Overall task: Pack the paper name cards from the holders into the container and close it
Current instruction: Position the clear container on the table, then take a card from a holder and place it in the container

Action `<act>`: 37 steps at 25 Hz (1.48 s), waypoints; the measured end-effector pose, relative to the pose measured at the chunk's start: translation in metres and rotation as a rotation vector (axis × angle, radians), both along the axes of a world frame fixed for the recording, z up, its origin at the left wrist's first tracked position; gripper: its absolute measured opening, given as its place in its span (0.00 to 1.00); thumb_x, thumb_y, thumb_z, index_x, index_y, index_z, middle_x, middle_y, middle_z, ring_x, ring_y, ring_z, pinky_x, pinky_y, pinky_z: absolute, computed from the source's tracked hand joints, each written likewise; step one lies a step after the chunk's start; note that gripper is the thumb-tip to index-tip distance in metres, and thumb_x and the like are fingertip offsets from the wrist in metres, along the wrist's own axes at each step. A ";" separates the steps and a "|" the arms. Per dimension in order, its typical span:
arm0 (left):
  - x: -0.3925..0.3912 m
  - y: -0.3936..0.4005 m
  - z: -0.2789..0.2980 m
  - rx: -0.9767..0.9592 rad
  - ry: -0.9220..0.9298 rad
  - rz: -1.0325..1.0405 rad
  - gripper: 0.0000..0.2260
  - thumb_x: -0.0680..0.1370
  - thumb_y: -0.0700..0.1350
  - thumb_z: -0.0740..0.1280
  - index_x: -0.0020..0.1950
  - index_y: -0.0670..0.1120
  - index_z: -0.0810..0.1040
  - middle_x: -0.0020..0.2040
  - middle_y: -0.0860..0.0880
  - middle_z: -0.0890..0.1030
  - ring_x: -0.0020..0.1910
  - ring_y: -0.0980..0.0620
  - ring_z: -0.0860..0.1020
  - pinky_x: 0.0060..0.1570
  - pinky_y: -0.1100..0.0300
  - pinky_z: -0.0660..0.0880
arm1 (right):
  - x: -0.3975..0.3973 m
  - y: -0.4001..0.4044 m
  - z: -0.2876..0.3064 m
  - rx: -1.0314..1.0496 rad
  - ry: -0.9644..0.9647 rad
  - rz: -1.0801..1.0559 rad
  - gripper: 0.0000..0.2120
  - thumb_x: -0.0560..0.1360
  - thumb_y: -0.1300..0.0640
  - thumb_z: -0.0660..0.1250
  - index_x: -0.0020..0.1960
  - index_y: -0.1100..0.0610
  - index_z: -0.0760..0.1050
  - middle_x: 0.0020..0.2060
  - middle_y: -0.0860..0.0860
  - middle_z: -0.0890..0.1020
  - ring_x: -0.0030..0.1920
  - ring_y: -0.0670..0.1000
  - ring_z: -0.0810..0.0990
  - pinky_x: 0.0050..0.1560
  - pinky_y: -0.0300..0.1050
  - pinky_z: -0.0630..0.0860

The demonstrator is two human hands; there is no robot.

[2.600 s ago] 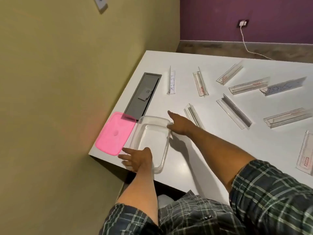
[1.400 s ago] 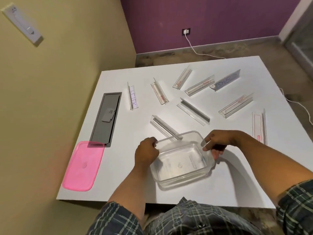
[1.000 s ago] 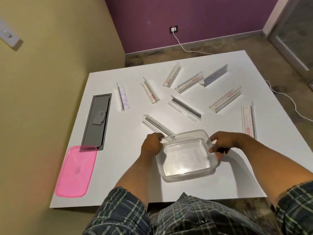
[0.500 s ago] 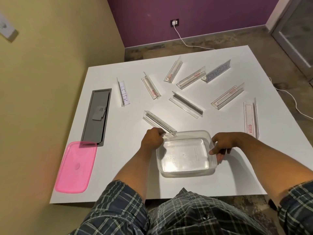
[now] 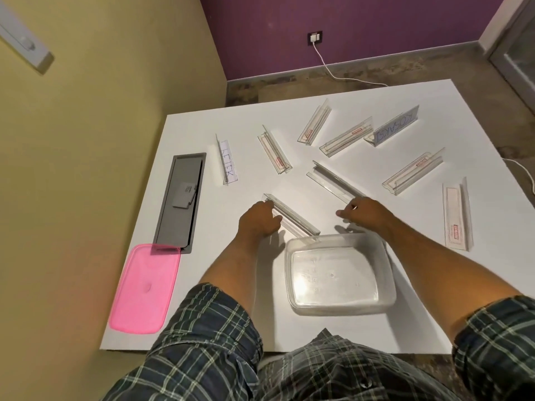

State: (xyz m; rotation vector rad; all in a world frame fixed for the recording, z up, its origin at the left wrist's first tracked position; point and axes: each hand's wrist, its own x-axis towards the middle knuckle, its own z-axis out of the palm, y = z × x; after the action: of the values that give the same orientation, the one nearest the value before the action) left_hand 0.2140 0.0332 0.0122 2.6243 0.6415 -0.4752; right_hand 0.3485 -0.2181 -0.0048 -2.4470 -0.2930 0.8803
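An empty clear plastic container (image 5: 333, 274) stands near the front edge of the white table (image 5: 414, 308). Its pink lid (image 5: 144, 287) lies flat at the front left corner. Several clear name card holders lie scattered beyond the container, some with paper cards inside. The nearest holder (image 5: 295, 219) lies just behind the container's far left corner. My left hand (image 5: 259, 219) is closed around that holder's left end. My right hand (image 5: 364, 214) hovers to its right with fingers spread, holding nothing, close to another holder (image 5: 333, 179).
A grey cable hatch (image 5: 181, 198) is set into the table's left side, its near end under the lid's edge. Holders with handwritten cards stand at the left (image 5: 227, 162) and far right (image 5: 395, 130). A yellow wall runs along the left.
Both hands have let go of the container, which now rests near the front edge. They moved forward: the left onto the nearest holder, the right beside it.
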 end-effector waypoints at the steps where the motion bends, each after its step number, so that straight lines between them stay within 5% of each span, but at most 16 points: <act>1: 0.005 0.006 -0.001 0.000 0.026 0.005 0.24 0.80 0.53 0.63 0.73 0.44 0.69 0.68 0.42 0.74 0.68 0.41 0.73 0.64 0.48 0.73 | -0.004 0.009 -0.007 0.026 0.067 -0.022 0.17 0.73 0.40 0.72 0.47 0.55 0.79 0.43 0.50 0.87 0.45 0.52 0.86 0.58 0.53 0.79; 10: 0.046 0.031 -0.025 -0.192 0.108 0.096 0.39 0.79 0.53 0.66 0.82 0.43 0.47 0.80 0.40 0.58 0.77 0.42 0.63 0.73 0.48 0.64 | -0.016 0.052 -0.043 -0.262 0.092 0.184 0.32 0.69 0.29 0.68 0.59 0.53 0.73 0.56 0.50 0.80 0.57 0.54 0.79 0.62 0.54 0.73; 15: 0.061 0.036 -0.039 -0.228 0.075 0.149 0.27 0.78 0.49 0.68 0.72 0.37 0.65 0.72 0.38 0.70 0.70 0.40 0.71 0.65 0.53 0.70 | -0.017 0.057 -0.051 -0.187 0.122 0.245 0.32 0.73 0.40 0.72 0.69 0.58 0.70 0.68 0.55 0.76 0.66 0.56 0.76 0.63 0.48 0.72; 19: 0.058 0.033 -0.038 -0.322 0.012 0.236 0.32 0.77 0.43 0.69 0.79 0.41 0.61 0.75 0.40 0.66 0.73 0.43 0.69 0.69 0.57 0.66 | -0.015 0.059 -0.048 -0.114 0.193 0.180 0.31 0.73 0.45 0.74 0.69 0.60 0.70 0.62 0.54 0.79 0.60 0.54 0.78 0.60 0.47 0.72; 23: 0.051 0.030 -0.037 -0.355 -0.045 0.372 0.27 0.75 0.38 0.68 0.75 0.43 0.68 0.71 0.40 0.71 0.67 0.44 0.75 0.65 0.58 0.72 | -0.012 0.059 -0.051 -0.063 0.280 0.057 0.18 0.70 0.52 0.78 0.49 0.58 0.73 0.39 0.53 0.82 0.38 0.51 0.77 0.42 0.45 0.72; 26: 0.047 0.027 -0.035 -0.417 -0.112 0.509 0.24 0.76 0.36 0.67 0.72 0.41 0.72 0.67 0.40 0.76 0.63 0.42 0.78 0.64 0.52 0.74 | -0.010 0.059 -0.045 -0.022 0.326 -0.018 0.19 0.68 0.56 0.81 0.38 0.58 0.69 0.34 0.55 0.81 0.32 0.51 0.76 0.38 0.43 0.72; 29: 0.045 0.025 -0.031 -0.403 -0.179 0.620 0.19 0.75 0.34 0.67 0.67 0.37 0.76 0.64 0.39 0.80 0.62 0.40 0.79 0.63 0.51 0.75 | -0.008 0.061 -0.033 0.017 0.341 -0.050 0.19 0.67 0.63 0.81 0.49 0.62 0.72 0.36 0.58 0.81 0.34 0.53 0.78 0.38 0.47 0.75; 31: 0.043 0.024 -0.023 -0.335 -0.231 0.650 0.09 0.73 0.32 0.65 0.50 0.36 0.81 0.52 0.37 0.82 0.53 0.35 0.78 0.54 0.55 0.76 | -0.007 0.065 -0.022 0.028 0.297 -0.019 0.24 0.65 0.66 0.82 0.56 0.65 0.74 0.38 0.59 0.81 0.36 0.54 0.78 0.37 0.47 0.75; 33: 0.042 0.023 -0.012 -0.327 -0.278 0.656 0.10 0.71 0.31 0.64 0.36 0.45 0.74 0.41 0.43 0.75 0.42 0.43 0.71 0.44 0.59 0.70 | -0.006 0.069 -0.010 0.024 0.214 0.063 0.27 0.62 0.64 0.84 0.56 0.66 0.76 0.40 0.58 0.81 0.37 0.56 0.79 0.39 0.47 0.76; 37: 0.040 0.021 0.011 -0.340 -0.370 0.658 0.10 0.69 0.30 0.66 0.40 0.45 0.80 0.38 0.44 0.73 0.39 0.45 0.70 0.40 0.59 0.70 | -0.007 0.076 0.014 0.012 0.035 0.217 0.28 0.63 0.57 0.83 0.58 0.60 0.77 0.48 0.55 0.84 0.42 0.55 0.83 0.43 0.48 0.79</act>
State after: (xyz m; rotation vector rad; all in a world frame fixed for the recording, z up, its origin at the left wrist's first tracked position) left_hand 0.2543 0.0538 0.0228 1.9518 1.1125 0.0956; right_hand 0.3414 -0.1421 0.0090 -2.4169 -0.5576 1.0077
